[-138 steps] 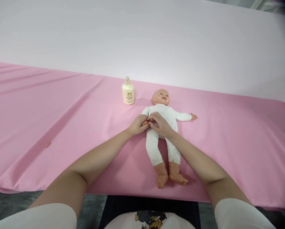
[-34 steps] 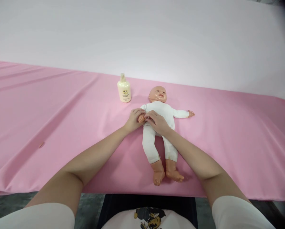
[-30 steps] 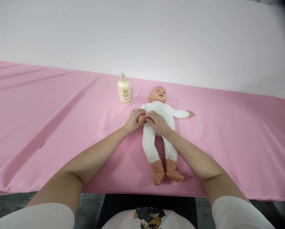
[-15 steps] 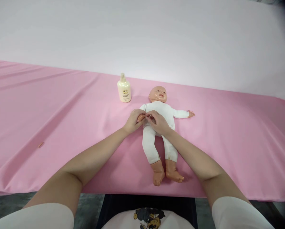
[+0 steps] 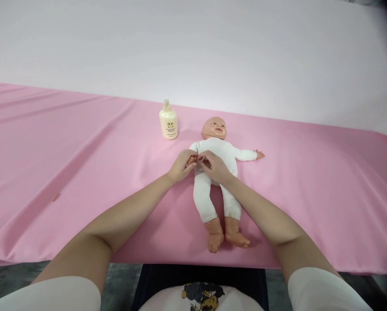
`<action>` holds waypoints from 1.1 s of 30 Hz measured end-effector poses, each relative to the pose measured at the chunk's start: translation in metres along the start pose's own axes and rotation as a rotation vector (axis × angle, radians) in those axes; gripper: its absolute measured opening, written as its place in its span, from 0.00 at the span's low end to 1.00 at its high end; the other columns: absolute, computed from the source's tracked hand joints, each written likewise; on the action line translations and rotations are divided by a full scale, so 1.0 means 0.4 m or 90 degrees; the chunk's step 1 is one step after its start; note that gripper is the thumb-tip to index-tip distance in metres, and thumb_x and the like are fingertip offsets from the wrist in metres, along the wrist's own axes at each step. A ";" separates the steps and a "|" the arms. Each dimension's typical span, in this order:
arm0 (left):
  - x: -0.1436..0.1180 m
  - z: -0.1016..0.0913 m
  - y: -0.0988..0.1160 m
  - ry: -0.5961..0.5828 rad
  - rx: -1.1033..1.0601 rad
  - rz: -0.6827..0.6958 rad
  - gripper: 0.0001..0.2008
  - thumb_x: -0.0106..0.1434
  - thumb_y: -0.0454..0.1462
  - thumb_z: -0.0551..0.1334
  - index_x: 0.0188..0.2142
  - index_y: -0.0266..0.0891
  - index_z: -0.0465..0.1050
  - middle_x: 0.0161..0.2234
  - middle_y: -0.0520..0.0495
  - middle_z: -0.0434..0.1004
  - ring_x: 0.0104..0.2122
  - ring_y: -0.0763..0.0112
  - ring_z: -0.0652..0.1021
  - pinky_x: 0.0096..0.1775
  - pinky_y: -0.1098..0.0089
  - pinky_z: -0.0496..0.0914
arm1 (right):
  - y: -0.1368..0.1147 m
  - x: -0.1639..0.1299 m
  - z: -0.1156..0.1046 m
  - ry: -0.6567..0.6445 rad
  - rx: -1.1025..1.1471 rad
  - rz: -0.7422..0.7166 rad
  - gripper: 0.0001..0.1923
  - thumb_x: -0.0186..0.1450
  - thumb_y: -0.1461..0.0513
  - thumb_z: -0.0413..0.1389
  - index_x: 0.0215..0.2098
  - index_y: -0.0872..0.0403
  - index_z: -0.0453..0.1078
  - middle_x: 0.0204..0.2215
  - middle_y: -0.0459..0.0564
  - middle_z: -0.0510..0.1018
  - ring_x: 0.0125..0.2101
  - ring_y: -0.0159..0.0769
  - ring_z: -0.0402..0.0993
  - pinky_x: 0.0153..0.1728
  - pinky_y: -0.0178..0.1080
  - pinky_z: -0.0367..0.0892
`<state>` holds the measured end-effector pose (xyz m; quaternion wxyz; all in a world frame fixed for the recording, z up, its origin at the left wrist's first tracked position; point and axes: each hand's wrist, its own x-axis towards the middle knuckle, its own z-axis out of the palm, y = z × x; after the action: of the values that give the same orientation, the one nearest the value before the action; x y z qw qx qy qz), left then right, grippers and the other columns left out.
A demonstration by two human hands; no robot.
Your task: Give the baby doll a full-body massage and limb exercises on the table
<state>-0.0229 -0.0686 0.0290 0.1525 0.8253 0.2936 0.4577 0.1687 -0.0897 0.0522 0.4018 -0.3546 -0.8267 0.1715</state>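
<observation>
a baby doll in a white suit lies face up on the pink sheet, its long axis running from the head at 12 o'clock to the bare feet at 6 o'clock, close to the near edge. both of the person's hands meet at the doll's small hand, which sticks out toward 9 o'clock from the body. the left hand comes in from 7 o'clock and cups that small hand, fingers curled round it. the right hand reaches in from 5 o'clock, lies across the doll's belly, and pinches at the same small hand with its fingertips. the 2 hands touch each other there, so neither is clearly nearer; the left one sits on the outer side, the right one on the body side. the doll's other arm lies stretched toward 3 o'clock, untouched. a cream lotion bottle stands upright at 11 o'clock from the hands, near but apart from the doll's head. count: 1 doll, 1 bottle, 2 hands.
</observation>
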 end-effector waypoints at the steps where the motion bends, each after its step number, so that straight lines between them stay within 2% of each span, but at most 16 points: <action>1: 0.000 0.000 0.001 -0.004 -0.006 0.004 0.25 0.69 0.56 0.46 0.46 0.40 0.67 0.41 0.40 0.74 0.43 0.59 0.74 0.50 0.55 0.68 | 0.001 0.000 0.001 -0.001 0.002 -0.001 0.05 0.68 0.61 0.53 0.42 0.50 0.67 0.39 0.49 0.74 0.36 0.35 0.72 0.39 0.39 0.69; 6: -0.002 -0.001 0.004 -0.017 0.012 -0.012 0.27 0.72 0.54 0.41 0.48 0.40 0.68 0.42 0.39 0.75 0.43 0.59 0.74 0.50 0.55 0.68 | 0.003 -0.001 0.001 -0.002 0.006 0.008 0.06 0.67 0.60 0.55 0.43 0.50 0.68 0.38 0.48 0.74 0.35 0.36 0.71 0.39 0.39 0.70; 10: 0.001 -0.001 0.009 -0.031 0.040 -0.024 0.28 0.72 0.52 0.38 0.47 0.40 0.71 0.39 0.40 0.77 0.40 0.59 0.75 0.48 0.55 0.68 | -0.003 0.002 -0.002 -0.025 0.004 -0.003 0.07 0.69 0.62 0.52 0.44 0.49 0.69 0.39 0.49 0.74 0.39 0.37 0.72 0.42 0.41 0.70; 15: 0.002 0.000 0.011 -0.020 0.038 -0.005 0.28 0.73 0.51 0.39 0.47 0.39 0.72 0.39 0.41 0.79 0.40 0.61 0.76 0.48 0.57 0.68 | -0.011 0.005 -0.009 -0.037 -0.007 -0.027 0.06 0.70 0.62 0.51 0.42 0.49 0.70 0.38 0.49 0.74 0.41 0.38 0.72 0.45 0.43 0.69; 20: 0.000 -0.002 0.007 -0.031 0.041 -0.029 0.29 0.73 0.51 0.37 0.47 0.40 0.72 0.41 0.42 0.79 0.42 0.61 0.77 0.49 0.57 0.67 | -0.011 0.004 -0.010 -0.054 -0.026 -0.046 0.06 0.70 0.62 0.51 0.42 0.50 0.69 0.38 0.49 0.74 0.40 0.38 0.72 0.44 0.42 0.68; 22: 0.001 -0.003 0.007 -0.040 0.032 -0.019 0.27 0.73 0.52 0.40 0.47 0.41 0.71 0.42 0.42 0.79 0.43 0.61 0.77 0.50 0.57 0.67 | -0.012 0.004 -0.011 -0.056 -0.037 -0.036 0.07 0.71 0.62 0.50 0.42 0.49 0.69 0.38 0.49 0.74 0.39 0.38 0.72 0.44 0.42 0.68; 24: 0.004 -0.002 0.008 -0.057 0.025 -0.011 0.22 0.69 0.53 0.50 0.47 0.40 0.70 0.43 0.41 0.78 0.42 0.59 0.76 0.49 0.56 0.68 | -0.013 0.004 -0.011 -0.053 -0.043 -0.019 0.07 0.71 0.62 0.49 0.43 0.49 0.69 0.38 0.49 0.74 0.39 0.38 0.72 0.44 0.42 0.67; 26: 0.007 -0.001 0.009 -0.070 0.029 -0.019 0.19 0.64 0.50 0.59 0.47 0.40 0.69 0.42 0.42 0.78 0.41 0.59 0.76 0.48 0.57 0.69 | -0.015 0.004 -0.011 -0.049 -0.045 -0.005 0.07 0.71 0.61 0.50 0.43 0.49 0.69 0.39 0.49 0.74 0.40 0.38 0.73 0.45 0.42 0.67; 27: 0.008 0.001 0.009 -0.072 0.035 -0.025 0.17 0.63 0.47 0.61 0.46 0.39 0.69 0.42 0.42 0.78 0.41 0.59 0.76 0.47 0.57 0.69 | -0.015 0.004 -0.011 -0.047 -0.044 -0.002 0.07 0.72 0.61 0.50 0.43 0.50 0.69 0.39 0.49 0.74 0.40 0.38 0.73 0.45 0.42 0.67; 30: 0.007 0.005 0.005 -0.063 0.051 -0.025 0.11 0.64 0.39 0.58 0.45 0.39 0.69 0.42 0.42 0.78 0.42 0.60 0.76 0.48 0.56 0.69 | -0.015 0.004 -0.010 -0.042 -0.037 -0.003 0.07 0.72 0.61 0.50 0.44 0.50 0.70 0.39 0.50 0.75 0.40 0.38 0.73 0.45 0.41 0.67; 33: 0.003 0.008 0.000 -0.049 0.065 -0.003 0.11 0.65 0.38 0.56 0.45 0.38 0.69 0.42 0.42 0.77 0.43 0.60 0.76 0.48 0.57 0.69 | -0.013 0.003 -0.009 -0.036 -0.020 -0.012 0.08 0.72 0.60 0.50 0.44 0.50 0.70 0.40 0.50 0.75 0.41 0.38 0.73 0.45 0.41 0.68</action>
<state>-0.0197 -0.0676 0.0281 0.1225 0.8484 0.3127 0.4092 0.1686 -0.0921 0.0579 0.3740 -0.3482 -0.8436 0.1649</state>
